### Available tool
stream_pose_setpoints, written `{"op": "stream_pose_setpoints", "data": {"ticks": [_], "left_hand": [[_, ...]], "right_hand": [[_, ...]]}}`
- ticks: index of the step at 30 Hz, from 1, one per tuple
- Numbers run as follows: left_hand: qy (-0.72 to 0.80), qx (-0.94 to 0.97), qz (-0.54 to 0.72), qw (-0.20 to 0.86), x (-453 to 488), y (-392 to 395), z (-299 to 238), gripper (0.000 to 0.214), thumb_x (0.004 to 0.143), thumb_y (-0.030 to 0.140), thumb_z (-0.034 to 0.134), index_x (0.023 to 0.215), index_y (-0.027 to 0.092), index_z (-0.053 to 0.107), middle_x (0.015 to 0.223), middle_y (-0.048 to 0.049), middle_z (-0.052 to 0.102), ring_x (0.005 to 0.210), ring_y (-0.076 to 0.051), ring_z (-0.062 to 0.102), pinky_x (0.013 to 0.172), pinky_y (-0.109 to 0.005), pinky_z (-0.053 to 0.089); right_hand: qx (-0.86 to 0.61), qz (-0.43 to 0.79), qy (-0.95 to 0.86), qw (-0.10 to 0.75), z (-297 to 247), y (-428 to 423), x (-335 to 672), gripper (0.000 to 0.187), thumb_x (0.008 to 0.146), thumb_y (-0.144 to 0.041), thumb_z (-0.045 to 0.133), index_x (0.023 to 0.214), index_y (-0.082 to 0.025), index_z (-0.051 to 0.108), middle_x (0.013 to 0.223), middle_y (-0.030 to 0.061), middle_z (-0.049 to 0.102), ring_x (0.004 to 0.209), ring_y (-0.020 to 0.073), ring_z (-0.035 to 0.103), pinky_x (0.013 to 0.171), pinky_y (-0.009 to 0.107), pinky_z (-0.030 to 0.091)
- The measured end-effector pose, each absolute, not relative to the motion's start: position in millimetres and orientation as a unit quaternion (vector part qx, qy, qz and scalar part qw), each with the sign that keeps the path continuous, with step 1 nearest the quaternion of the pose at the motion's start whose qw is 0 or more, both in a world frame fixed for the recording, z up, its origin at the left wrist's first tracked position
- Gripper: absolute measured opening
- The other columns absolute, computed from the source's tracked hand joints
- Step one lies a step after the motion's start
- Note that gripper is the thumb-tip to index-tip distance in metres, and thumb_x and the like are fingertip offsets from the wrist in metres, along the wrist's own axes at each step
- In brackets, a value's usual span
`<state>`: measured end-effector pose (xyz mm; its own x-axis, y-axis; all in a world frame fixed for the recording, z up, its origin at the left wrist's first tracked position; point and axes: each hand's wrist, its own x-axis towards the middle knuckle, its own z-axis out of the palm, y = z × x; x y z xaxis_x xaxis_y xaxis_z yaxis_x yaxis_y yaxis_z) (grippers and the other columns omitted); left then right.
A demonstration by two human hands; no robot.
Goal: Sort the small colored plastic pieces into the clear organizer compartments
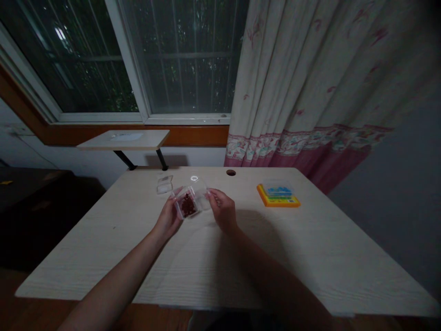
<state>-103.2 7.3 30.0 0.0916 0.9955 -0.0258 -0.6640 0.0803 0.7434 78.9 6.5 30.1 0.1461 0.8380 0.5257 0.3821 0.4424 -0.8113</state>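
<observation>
My left hand (pixel 168 218) grips a small clear plastic box (pixel 187 204) from its left side, tilted above the table. Inside lie several dark red beads or similar small pieces (pixel 188 205), too small to name surely. The box's clear lid (pixel 203 196) stands swung out to the right. My right hand (pixel 222 207) pinches that lid at its right edge between thumb and fingers. Just behind the left hand, another small clear box (pixel 164 185) rests on the table, its lid raised; its contents cannot be made out.
On the light wooden table (pixel 193 271), an orange-yellow case (pixel 280 201) at the right carries a clear box with blue pieces (pixel 279 189). A raised shelf (pixel 127 139) stands at the back left. A round cable hole (pixel 230 173) lies near the back edge, before the window and curtain (pixel 292 92).
</observation>
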Motion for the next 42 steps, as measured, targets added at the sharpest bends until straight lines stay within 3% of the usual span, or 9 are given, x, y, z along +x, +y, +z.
{"op": "stream_pose_setpoints", "data": {"ticks": [5, 11, 18, 24, 30, 42], "left_hand": [[0.300, 0.252, 0.601, 0.697, -109.3, 15.0, 32.3, 0.039, 0.084, 0.032, 0.057, 0.119, 0.015, 0.064, 0.110, -0.0092, 0.074, 0.097, -0.023, 0.071, 0.090, -0.038, 0.056], [0.291, 0.214, 0.589, 0.722, -112.5, 16.8, 34.0, 0.040, 0.082, 0.028, 0.053, 0.117, 0.012, 0.064, 0.108, -0.0120, 0.074, 0.102, -0.027, 0.071, 0.094, -0.044, 0.055], [0.267, 0.227, 0.574, 0.740, -112.4, 14.9, 37.4, 0.042, 0.079, 0.028, 0.053, 0.116, 0.012, 0.064, 0.113, -0.0142, 0.072, 0.107, -0.030, 0.069, 0.097, -0.049, 0.054], [0.281, 0.219, 0.561, 0.747, -117.3, 15.0, 40.9, 0.044, 0.081, 0.027, 0.051, 0.121, 0.012, 0.063, 0.111, -0.0137, 0.073, 0.102, -0.027, 0.070, 0.093, -0.044, 0.055], [0.312, 0.208, 0.592, 0.713, -134.2, 22.1, 44.2, 0.043, 0.082, 0.020, 0.050, 0.122, 0.011, 0.063, 0.106, -0.0129, 0.073, 0.090, -0.023, 0.071, 0.085, -0.039, 0.058], [0.369, 0.237, 0.678, 0.590, -166.0, 47.2, 34.7, 0.044, 0.070, 0.012, 0.055, 0.112, 0.016, 0.066, 0.103, -0.0058, 0.074, 0.088, -0.018, 0.070, 0.078, -0.032, 0.057]], "right_hand": [[-0.483, 0.328, -0.570, 0.578, 20.4, 12.7, 74.6, 0.036, 0.091, -0.048, 0.054, 0.106, -0.019, 0.070, 0.087, 0.0055, 0.075, 0.069, 0.0169, 0.071, 0.067, 0.028, 0.060], [-0.488, 0.441, -0.503, 0.561, 17.0, 16.5, 70.8, 0.045, 0.085, -0.060, 0.056, 0.097, -0.019, 0.069, 0.058, -0.0011, 0.065, 0.051, 0.0145, 0.065, 0.050, 0.023, 0.052], [-0.494, 0.520, -0.468, 0.516, 5.1, 21.2, 65.9, 0.044, 0.082, -0.062, 0.056, 0.085, -0.019, 0.064, 0.056, -0.0015, 0.066, 0.043, 0.0113, 0.061, 0.041, 0.019, 0.046], [-0.489, 0.521, -0.486, 0.503, -0.2, 22.1, 66.7, 0.048, 0.083, -0.064, 0.050, 0.091, -0.018, 0.063, 0.053, -0.0032, 0.062, 0.039, 0.0105, 0.058, 0.037, 0.018, 0.039], [-0.470, 0.495, -0.515, 0.518, 3.2, 18.6, 67.5, 0.054, 0.085, -0.064, 0.051, 0.109, -0.018, 0.062, 0.056, -0.0041, 0.064, 0.040, 0.0097, 0.057, 0.039, 0.017, 0.041], [-0.476, 0.520, -0.473, 0.528, 2.0, 21.8, 68.6, 0.063, 0.086, -0.070, 0.044, 0.113, -0.016, 0.062, 0.055, -0.0034, 0.062, 0.039, 0.0105, 0.057, 0.037, 0.018, 0.042]]}}
